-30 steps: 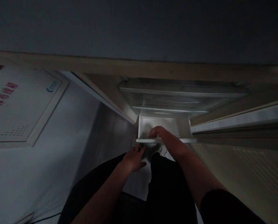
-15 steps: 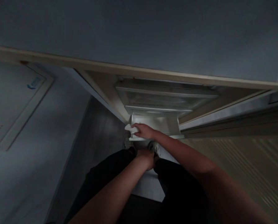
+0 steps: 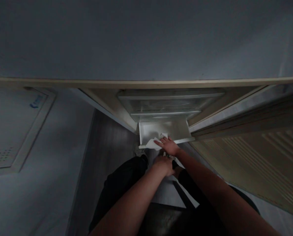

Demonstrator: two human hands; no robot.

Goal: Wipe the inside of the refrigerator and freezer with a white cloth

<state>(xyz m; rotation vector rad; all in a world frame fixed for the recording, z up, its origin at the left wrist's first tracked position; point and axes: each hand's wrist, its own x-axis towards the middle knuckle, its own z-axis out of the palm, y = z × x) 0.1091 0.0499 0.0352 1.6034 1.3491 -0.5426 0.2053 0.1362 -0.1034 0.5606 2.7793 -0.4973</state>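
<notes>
A white drawer (image 3: 182, 129) is pulled out low down, below the middle of the view. Across the top edge of its front lies a crumpled white sheet, like a tissue (image 3: 153, 143); whether it is paper or cloth I cannot tell. My right hand (image 3: 169, 146) presses this tissue onto the edge near the middle, fingers over it and partly folded around the rim. Lower down, close in front of the drawer and beside my right ankle, is my left hand (image 3: 164, 165). Its fingers are hidden, so what it touches does not show.
Above the drawer are closed, see-through drawer fronts (image 3: 166, 104) inside a pale frame. A grey top (image 3: 146, 39) overhangs them. A ribbed beige panel (image 3: 249, 160) stands at right, a white panel (image 3: 11, 127) at left. My shoe (image 3: 140, 151) is beneath the drawer.
My right hand has slid the tissue from the left end of the drawer's front edge rightward towards its middle. My left hand has shifted slightly right, and the view has tilted.
</notes>
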